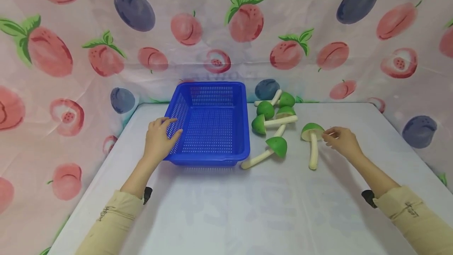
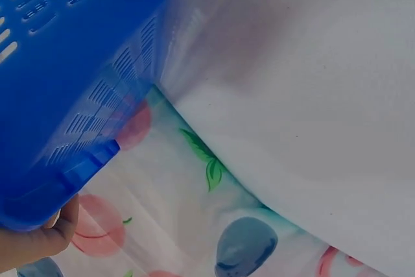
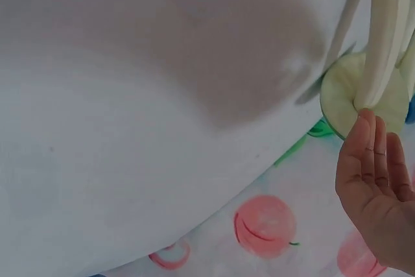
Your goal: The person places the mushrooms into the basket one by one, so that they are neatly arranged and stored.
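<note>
Lying: mushroom (image 1: 313,145), green cap (image 1: 313,128), cream stem (image 1: 313,154) | right grip (image 1: 342,141): cannot tell | left grip (image 1: 157,139): pinching basket (image 1: 205,157)

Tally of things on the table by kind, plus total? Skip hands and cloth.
Green-capped mushrooms: 6
Blue basket: 1
Total: 7
</note>
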Available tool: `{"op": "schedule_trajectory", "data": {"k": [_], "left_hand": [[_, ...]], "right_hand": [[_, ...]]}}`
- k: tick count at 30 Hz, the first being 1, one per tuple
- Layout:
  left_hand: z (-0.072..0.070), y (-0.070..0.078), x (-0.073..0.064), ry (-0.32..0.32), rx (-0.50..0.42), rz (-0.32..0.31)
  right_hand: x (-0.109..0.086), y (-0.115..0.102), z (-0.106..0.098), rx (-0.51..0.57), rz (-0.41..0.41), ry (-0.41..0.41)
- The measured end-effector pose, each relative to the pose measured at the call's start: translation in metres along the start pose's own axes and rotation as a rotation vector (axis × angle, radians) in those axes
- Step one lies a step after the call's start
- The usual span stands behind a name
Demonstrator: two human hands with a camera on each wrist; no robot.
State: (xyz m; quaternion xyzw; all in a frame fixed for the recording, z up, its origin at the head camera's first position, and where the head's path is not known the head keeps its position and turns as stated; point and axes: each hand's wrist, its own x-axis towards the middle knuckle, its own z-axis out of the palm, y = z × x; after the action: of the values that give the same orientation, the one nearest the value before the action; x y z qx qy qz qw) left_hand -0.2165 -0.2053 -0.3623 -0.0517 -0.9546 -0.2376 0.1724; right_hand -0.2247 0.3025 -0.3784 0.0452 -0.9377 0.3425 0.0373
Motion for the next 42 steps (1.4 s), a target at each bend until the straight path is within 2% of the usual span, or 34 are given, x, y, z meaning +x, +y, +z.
{"op": "schedule_trajectory", "data": {"k": [3, 8, 11, 14, 16, 19, 23, 28, 36, 42], "left_hand": [[0.002, 0.0, -0.002, -0.009, 0.018, 0.009], [0.004, 0.001, -0.002, -0.037, 0.061, 0.018], [0.004, 0.003, -0.001, -0.092, 0.071, 0.008], [0.005, 0.003, 0.001, -0.166, 0.09, -0.015], [0.005, 0.003, 0.002, -0.208, 0.106, -0.031], [0.004, 0.002, 0.003, -0.24, 0.127, -0.05], [0.003, 0.001, 0.001, -0.259, 0.136, -0.062], [0.004, 0.001, 0.0, -0.265, 0.136, -0.064], [0.004, -0.002, -0.002, -0.261, 0.14, -0.072], [0.005, 0.0, 0.001, -0.26, 0.136, -0.061]], "right_hand": [[0.001, 0.003, 0.002, 0.075, 0.084, -0.073], [0.004, 0.009, 0.007, 0.184, 0.278, -0.252], [0.004, 0.013, 0.01, 0.273, 0.387, -0.355], [0.004, 0.017, 0.012, 0.371, 0.454, -0.403], [0.004, 0.017, 0.016, 0.403, 0.459, -0.405], [0.004, 0.014, 0.023, 0.378, 0.436, -0.397], [0.005, 0.008, 0.03, 0.334, 0.427, -0.379], [0.004, 0.008, 0.031, 0.335, 0.45, -0.368], [0.004, 0.012, 0.031, 0.442, 0.448, -0.406], [0.009, 0.015, 0.02, 0.591, 0.521, -0.405]]}}
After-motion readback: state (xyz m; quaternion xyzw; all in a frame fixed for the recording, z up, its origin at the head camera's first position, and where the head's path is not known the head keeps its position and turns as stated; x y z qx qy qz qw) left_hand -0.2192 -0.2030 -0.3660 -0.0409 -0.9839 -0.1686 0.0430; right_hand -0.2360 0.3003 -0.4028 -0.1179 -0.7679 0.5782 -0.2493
